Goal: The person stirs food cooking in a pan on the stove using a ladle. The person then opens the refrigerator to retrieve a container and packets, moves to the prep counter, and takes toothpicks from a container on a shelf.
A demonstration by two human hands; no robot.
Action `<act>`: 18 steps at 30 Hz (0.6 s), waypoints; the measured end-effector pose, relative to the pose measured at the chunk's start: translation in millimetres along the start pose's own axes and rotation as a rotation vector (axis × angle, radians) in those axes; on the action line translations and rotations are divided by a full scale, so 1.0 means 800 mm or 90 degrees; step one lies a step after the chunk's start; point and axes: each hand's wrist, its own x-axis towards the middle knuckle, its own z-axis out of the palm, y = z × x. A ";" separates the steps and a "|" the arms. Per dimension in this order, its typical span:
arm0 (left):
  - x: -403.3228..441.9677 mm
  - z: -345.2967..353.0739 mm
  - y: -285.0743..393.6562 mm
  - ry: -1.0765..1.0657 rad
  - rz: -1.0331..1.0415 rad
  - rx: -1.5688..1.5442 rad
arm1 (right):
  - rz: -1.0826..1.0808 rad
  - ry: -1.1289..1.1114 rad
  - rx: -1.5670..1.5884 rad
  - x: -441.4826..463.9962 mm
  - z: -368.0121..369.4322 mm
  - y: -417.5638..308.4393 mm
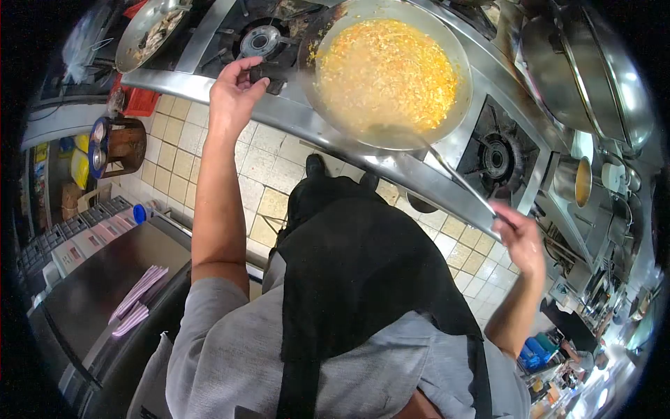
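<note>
Grip of the right hand (522, 244): fingers closed around the handle end of a long metal utensil (457, 174), the hand slightly blurred and beyond the front edge of the steel worktop (171, 82). Grip of the left hand (236, 91): fingers curled and thumb extended beside a dark piece (271, 74) at the left side of the large pan; whether they pinch it cannot be told.

The large pan (452, 42) sits on the worktop, its near rim reaching the front edge. It holds a broad layer of orange-yellow chopped food (391, 66). The utensil slants from the near side of the pan, over the front edge, to the right hand; its head is blurred within the pan.

Left of the large pan lies a bare burner (260, 42); toward the left end of the worktop, a shallow pan (128, 54) contains browned pieces (155, 33). To the right, near the front edge, is a second burner (497, 157) with a black grate, and past it a steel pot (567, 180) with orange contents.

Below the front edge: tiled floor (244, 150) and the wearer's black apron (370, 258).
</note>
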 end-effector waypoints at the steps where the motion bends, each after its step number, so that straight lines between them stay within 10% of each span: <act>1: -0.002 -0.001 0.002 -0.001 -0.006 -0.020 | -0.019 0.031 -0.009 0.011 0.015 0.001; 9: -0.018 -0.004 0.021 0.009 0.006 0.070 | 0.099 -0.028 0.151 -0.032 0.000 -0.018; 18: -0.051 -0.009 0.049 -0.009 -0.021 0.112 | -0.062 0.029 0.062 0.032 0.102 -0.013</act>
